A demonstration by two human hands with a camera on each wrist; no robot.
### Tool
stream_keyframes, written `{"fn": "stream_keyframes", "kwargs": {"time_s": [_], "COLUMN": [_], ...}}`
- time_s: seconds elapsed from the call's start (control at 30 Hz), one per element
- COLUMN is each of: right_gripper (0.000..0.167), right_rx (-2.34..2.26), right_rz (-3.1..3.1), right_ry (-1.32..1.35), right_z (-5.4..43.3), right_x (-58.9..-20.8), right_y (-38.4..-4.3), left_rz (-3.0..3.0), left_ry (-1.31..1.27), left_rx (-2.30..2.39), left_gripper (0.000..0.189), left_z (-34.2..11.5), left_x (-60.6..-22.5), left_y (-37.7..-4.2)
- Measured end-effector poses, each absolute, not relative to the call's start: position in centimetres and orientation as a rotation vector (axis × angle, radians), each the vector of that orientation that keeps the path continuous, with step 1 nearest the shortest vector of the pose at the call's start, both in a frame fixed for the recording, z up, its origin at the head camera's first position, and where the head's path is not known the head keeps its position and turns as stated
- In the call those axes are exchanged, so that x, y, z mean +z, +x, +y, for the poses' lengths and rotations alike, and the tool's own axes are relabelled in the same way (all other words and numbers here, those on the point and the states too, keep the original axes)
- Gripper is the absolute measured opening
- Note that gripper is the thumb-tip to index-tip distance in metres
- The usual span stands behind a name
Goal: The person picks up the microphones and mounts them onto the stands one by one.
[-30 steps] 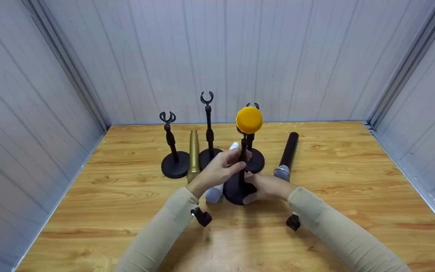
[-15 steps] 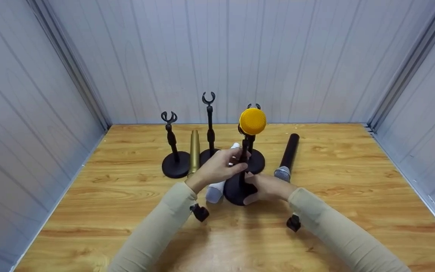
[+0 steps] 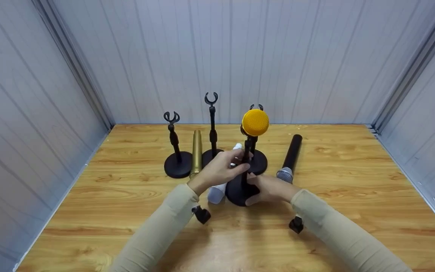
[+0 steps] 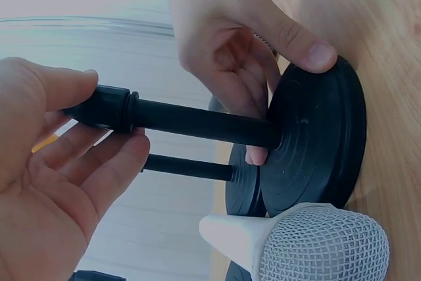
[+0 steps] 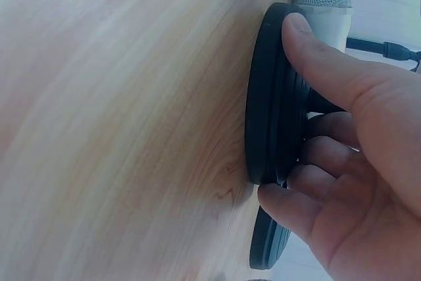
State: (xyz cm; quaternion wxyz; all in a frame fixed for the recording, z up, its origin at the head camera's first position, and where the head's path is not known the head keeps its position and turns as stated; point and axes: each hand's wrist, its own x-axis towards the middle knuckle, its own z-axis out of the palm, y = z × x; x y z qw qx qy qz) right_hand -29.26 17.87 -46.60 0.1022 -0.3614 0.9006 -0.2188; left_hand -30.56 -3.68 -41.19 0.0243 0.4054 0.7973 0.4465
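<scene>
My left hand (image 3: 221,168) pinches the collar of a black desktop microphone stand (image 4: 204,123), thumb on one side and fingertips on the other. Around the edge of its round base (image 5: 273,97), my right hand (image 3: 272,189) holds on, thumb on the rim and fingers curled against it. This stand is upright on the table, and a microphone with a yellow head (image 3: 255,122) sits at its top; the microphone's handle is hidden in the head view. Just left of the base lies a white microphone (image 3: 216,194), partly covered by my left hand.
Behind are three more black stands with bare clips: a left one (image 3: 178,166), a middle one (image 3: 213,136) and a right one (image 3: 259,162). A gold microphone (image 3: 197,151) lies at left, a black one (image 3: 293,155) at right. Pale panel walls (image 3: 217,56) enclose the wooden table (image 3: 127,211).
The yellow microphone head has shifted slightly to the right relative to its base. Both hands keep their hold on the stand. The whole head view has drifted a little.
</scene>
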Motion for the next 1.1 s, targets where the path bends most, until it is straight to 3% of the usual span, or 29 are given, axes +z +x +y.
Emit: {"fn": "stream_keyframes", "kwargs": {"time_s": [0.67,1.1], "right_gripper": [0.065,0.063], "right_rx": [-0.631,-0.707], "right_rz": [2.633,2.631], "right_ry": [-0.973,-1.100], "right_z": [17.63,18.12], "right_x": [-46.79,-46.86], "right_y": [-29.39,-29.31], "left_rz": [2.459,2.465], "left_ry": [1.234,1.188], "left_rx": [1.415,1.491], "left_gripper": [0.025,0.023], "left_z": [-3.97,-3.55], "left_x": [-41.43,-41.52], "left_y": [-30.53,-30.48]}}
